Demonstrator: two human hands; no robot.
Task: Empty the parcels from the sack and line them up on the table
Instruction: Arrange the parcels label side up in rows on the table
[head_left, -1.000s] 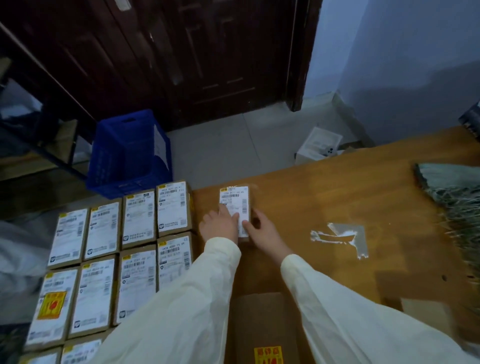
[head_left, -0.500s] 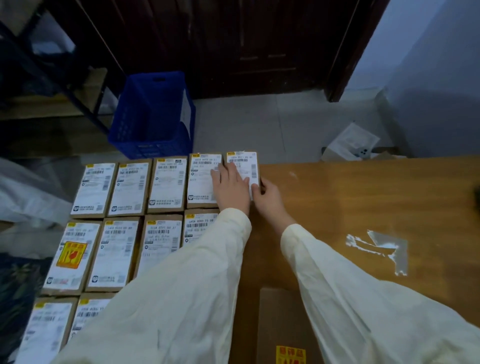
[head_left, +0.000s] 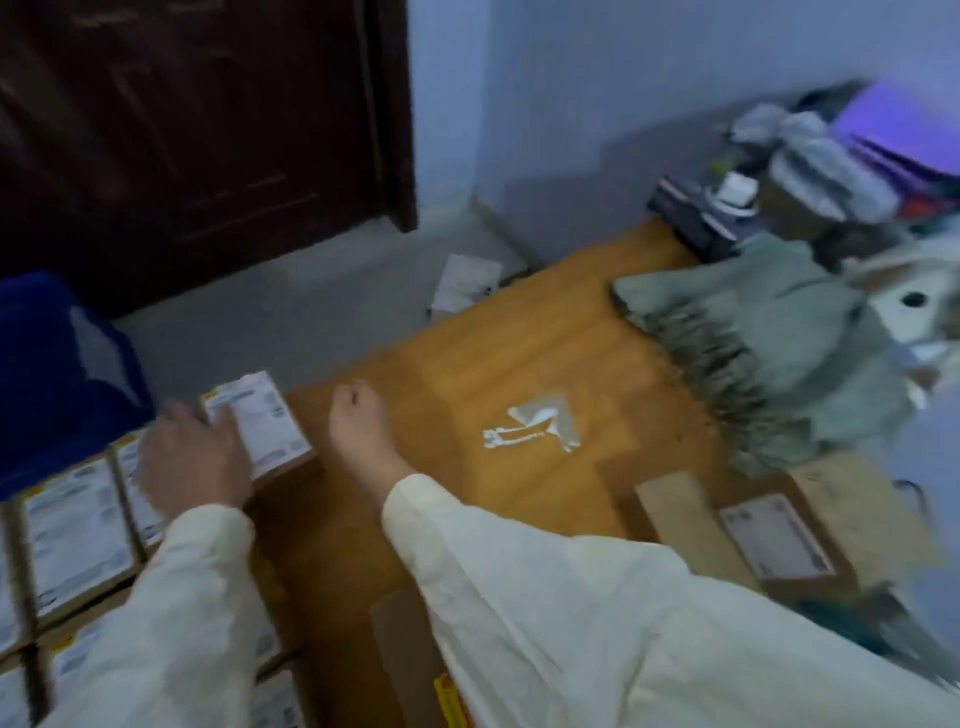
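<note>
Legible text: none; motion blur smears all print.

- Parcels, rows left of the wooden table: white shipping labels with yellow corner marks, lines unreadable.
- End parcel, at the table's far left edge: white label, print illegible.
- Flat carton, right of the table's middle: white label, unreadable.
- Near carton, at the table's near edge: yellow-red sticker, characters indistinct.
</note>
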